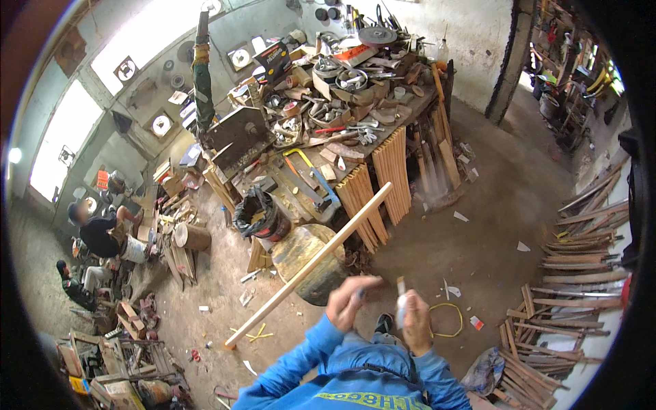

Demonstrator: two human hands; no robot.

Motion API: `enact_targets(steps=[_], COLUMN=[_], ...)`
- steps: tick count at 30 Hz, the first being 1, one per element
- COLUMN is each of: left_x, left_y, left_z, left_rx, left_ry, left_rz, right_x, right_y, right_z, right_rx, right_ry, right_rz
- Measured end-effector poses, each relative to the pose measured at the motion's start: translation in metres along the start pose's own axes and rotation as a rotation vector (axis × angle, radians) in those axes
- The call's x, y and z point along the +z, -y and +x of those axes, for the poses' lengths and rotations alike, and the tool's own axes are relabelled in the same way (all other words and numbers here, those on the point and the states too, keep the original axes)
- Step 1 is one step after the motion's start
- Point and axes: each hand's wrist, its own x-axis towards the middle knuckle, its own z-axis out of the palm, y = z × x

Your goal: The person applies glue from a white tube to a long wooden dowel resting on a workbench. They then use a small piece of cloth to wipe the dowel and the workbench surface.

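In front of my body, my left hand is raised with its fingers stretched toward the right, somewhat blurred, and nothing shows in it. My right hand is closed around a small white thing with a brownish tip; its exact kind is too blurred to tell. Just beyond my left hand, a long pale wooden stick slants across the top of a round wooden stump. The stick's near end is low at the left, by the floor, and its far end reaches up to the right, past the bench edge.
A workbench heaped with tools and scraps stands ahead, bundled wooden slats leaning on its side. A black-lined bucket is beside the stump. Curved wooden pieces line the right wall. Two people sit far left.
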Motion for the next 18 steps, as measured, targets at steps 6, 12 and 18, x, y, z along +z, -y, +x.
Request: enact_targets(steps=[6, 12, 18], left_x=[-0.077, -0.149, -0.144], left_y=[0.074, 0.272, 0.433], left_z=[0.155, 0.293, 0.384], left_rx=[-0.037, -0.549, -0.694], left_ry=[-0.301, -0.322, -0.516], left_rz=[0.181, 0.217, 0.395], right_x=[-0.087, -0.120, -0.165], right_y=[-0.045, -0.087, -0.105], right_z=[0.044, 0.092, 0.155], right_rx=[0.121, 0.229, 0.330], right_ry=[-0.035, -0.120, -0.432], right_rz=[0.303, 0.318, 0.216])
